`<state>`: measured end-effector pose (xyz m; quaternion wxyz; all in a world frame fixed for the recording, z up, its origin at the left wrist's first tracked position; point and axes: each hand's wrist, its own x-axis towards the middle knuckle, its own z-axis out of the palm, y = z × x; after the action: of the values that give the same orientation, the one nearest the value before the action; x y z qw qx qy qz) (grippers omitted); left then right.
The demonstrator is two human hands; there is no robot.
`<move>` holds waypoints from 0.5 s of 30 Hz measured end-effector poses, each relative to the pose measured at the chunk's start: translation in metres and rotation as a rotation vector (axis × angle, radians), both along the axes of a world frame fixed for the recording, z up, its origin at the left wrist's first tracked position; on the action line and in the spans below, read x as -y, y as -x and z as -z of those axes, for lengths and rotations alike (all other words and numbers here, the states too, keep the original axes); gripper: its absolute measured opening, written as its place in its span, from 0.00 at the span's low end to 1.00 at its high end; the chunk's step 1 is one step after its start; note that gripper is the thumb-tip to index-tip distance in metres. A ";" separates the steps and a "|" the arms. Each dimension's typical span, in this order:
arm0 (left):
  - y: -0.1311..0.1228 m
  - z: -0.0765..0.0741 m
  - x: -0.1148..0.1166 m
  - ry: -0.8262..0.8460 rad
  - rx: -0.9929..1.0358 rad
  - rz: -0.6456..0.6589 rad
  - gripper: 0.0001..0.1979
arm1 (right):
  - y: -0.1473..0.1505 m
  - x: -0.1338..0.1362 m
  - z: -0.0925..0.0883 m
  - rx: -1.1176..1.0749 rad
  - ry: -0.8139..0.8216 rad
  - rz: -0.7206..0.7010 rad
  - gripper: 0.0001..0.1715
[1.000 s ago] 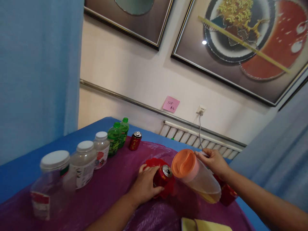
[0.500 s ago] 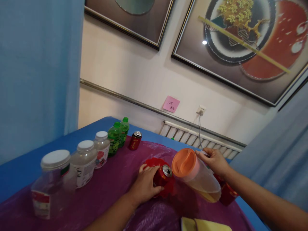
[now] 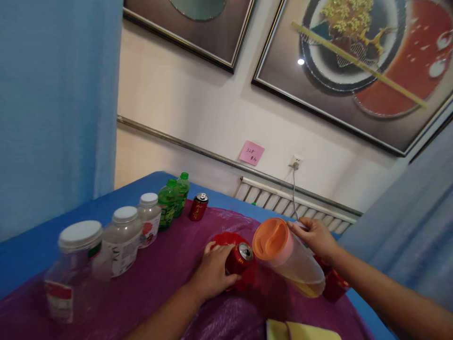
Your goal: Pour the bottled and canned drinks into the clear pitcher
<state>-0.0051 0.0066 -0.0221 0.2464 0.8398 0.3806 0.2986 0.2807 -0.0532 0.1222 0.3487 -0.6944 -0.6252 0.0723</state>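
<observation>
My left hand (image 3: 214, 274) is wrapped round a red can (image 3: 238, 260), which leans to the right over a red dish (image 3: 249, 278). The can's silver top faces up and to the right. In my right hand (image 3: 314, 236) is the handle of a clear pitcher (image 3: 295, 269) with an orange lid (image 3: 271, 239). The pitcher tilts left, its lid beside the can's top, and some yellowish liquid lies low inside it. Whether liquid is flowing out cannot be seen.
Clear jars with white lids (image 3: 80, 234), two green bottles (image 3: 167, 204) and a dark red can (image 3: 199, 207) stand on the purple cover (image 3: 159, 283). Red cans (image 3: 335, 286) are partly behind the pitcher. A yellow cloth (image 3: 304, 331) lies at the front edge.
</observation>
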 end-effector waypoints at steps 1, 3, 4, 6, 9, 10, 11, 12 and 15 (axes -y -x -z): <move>0.000 0.000 0.000 -0.001 -0.001 -0.004 0.38 | 0.000 0.000 0.000 -0.004 0.003 -0.003 0.30; 0.000 0.000 0.000 -0.003 -0.003 -0.005 0.38 | -0.002 0.000 0.001 -0.008 0.011 -0.006 0.30; 0.000 0.001 -0.001 -0.005 -0.004 -0.004 0.38 | -0.003 0.000 0.001 -0.007 0.015 -0.007 0.30; 0.000 0.001 -0.001 -0.012 -0.006 0.000 0.38 | -0.004 -0.001 0.003 0.003 0.017 -0.007 0.31; 0.000 0.002 -0.001 -0.019 -0.005 -0.005 0.38 | -0.004 -0.001 0.006 0.018 0.012 0.004 0.32; -0.001 0.002 -0.001 -0.020 -0.004 -0.008 0.38 | -0.004 -0.001 0.007 0.022 0.010 0.011 0.32; -0.001 0.002 -0.001 -0.020 -0.002 -0.008 0.38 | -0.004 -0.001 0.008 0.024 0.010 0.017 0.32; -0.001 0.002 -0.001 -0.019 0.000 -0.006 0.38 | -0.005 -0.001 0.010 0.024 0.011 0.018 0.32; -0.001 0.002 0.000 -0.014 0.001 -0.001 0.38 | -0.006 -0.001 0.014 0.034 0.006 0.008 0.33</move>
<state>-0.0046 0.0071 -0.0236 0.2407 0.8410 0.3789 0.3019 0.2863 -0.0522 0.1079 0.3361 -0.6990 -0.6283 0.0608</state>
